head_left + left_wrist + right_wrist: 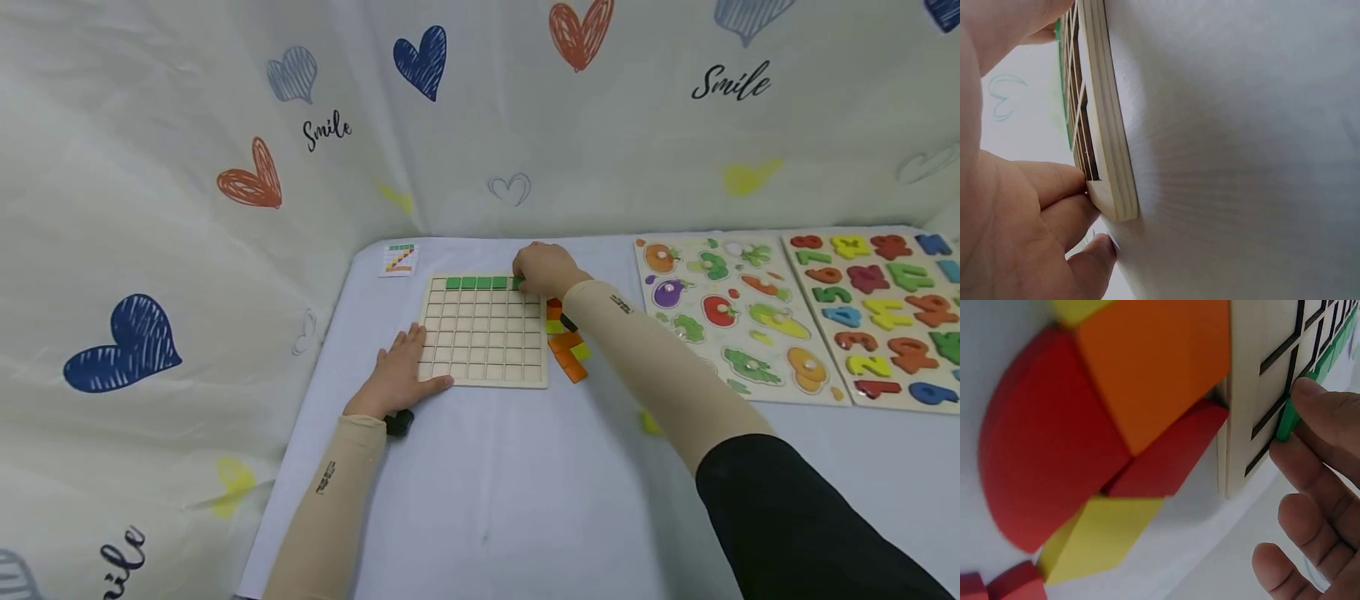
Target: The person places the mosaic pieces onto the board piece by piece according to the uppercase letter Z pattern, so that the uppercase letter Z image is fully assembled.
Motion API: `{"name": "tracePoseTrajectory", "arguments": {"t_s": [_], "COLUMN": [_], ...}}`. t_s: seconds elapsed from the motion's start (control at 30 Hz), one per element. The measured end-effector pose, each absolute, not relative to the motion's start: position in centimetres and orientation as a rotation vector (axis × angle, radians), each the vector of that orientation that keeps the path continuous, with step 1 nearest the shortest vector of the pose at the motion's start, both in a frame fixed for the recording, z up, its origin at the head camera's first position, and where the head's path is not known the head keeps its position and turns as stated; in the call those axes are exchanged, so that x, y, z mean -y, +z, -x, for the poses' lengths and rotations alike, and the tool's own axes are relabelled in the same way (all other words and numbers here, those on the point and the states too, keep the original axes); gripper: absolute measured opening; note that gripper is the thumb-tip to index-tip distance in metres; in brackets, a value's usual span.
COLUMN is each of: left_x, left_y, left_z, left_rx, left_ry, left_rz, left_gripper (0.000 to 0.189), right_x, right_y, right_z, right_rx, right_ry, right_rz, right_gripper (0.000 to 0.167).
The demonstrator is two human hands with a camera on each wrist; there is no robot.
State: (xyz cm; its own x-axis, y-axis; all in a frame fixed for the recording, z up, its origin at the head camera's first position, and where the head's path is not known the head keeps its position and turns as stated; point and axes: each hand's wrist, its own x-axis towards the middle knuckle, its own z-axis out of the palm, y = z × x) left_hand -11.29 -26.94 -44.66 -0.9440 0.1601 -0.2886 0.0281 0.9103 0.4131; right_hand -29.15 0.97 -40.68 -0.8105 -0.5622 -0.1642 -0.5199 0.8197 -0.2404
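A wooden grid board [480, 352] lies on the table, with several green square blocks [468, 282] along its far row. At the far right of that row, my right hand [547, 268] pinches a green block [1289, 419] between thumb and index finger, at the board's surface. My left hand [400, 371] rests against the board's near left corner, fingers extended along the left side and thumb at the near edge. In the left wrist view, its fingertips touch the board's thick rim [1110, 125]. A small pattern card [399, 260] lies beyond the board's far left corner.
Orange blocks [567, 358], red blocks [1047, 437] and yellow blocks [1100, 534] lie beside the board's right edge, partly under my right forearm. Farther right lie a vegetable puzzle board [712, 350] and a number puzzle board [840, 350]. A patterned cloth [465, 150] hangs behind the table.
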Motion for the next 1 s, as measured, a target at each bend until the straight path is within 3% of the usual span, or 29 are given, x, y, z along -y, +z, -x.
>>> {"name": "tracePoseTrajectory", "arguments": {"t_s": [0.57,0.8,1.0], "left_x": [26.6,26.3,26.6], "left_y": [-44.7,-44.5,-44.4], "left_z": [11.1,11.0,11.0], "left_rx": [-2.754,-2.739,-2.757], "left_ry": [0.547,0.569,0.570], "left_rz": [-0.141,-0.142,-0.139], "left_gripper": [0.113,0.113,0.113], "right_x": [-0.6,-1.8,-3.5], "right_y": [-41.1,-41.6,-40.9], "right_z": [29.7,29.1,28.2], "right_rx": [-2.756,-2.734,-2.725], "right_ry": [-0.279,-0.330,-0.360], "right_rz": [0.836,0.769,0.760], "right_gripper": [0.032,0.043,0.037]}}
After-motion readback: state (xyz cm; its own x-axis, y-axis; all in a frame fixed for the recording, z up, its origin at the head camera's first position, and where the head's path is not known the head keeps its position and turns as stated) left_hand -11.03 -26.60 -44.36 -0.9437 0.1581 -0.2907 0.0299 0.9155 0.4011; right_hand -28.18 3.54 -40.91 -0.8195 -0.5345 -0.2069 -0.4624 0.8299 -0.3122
